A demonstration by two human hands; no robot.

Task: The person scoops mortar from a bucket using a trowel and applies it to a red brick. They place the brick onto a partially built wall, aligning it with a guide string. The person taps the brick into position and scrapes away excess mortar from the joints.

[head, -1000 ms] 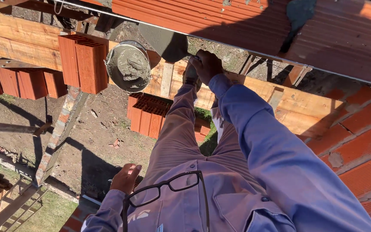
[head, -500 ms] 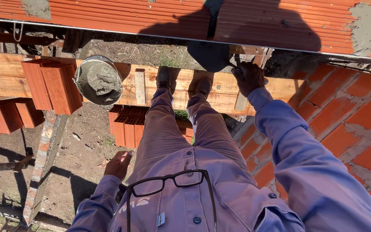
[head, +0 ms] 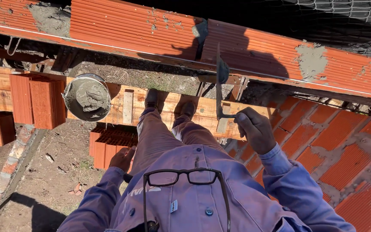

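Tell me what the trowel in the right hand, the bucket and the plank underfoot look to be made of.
Trowel: dark, dull metal blade, thin and edge-on, with mortar stains; its handle is hidden in the right hand.
Bucket: probably metal, a thin pale rim, caked with grey mortar.
Plank: raw, unpainted wood, with visible grain and light colour.

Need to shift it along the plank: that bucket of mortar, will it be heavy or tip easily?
The bucket looks nearly full of wet grey mortar, so probably heavy. Wide and low on the wooden plank, it seems unlikely to tip, but the mortar could slop.
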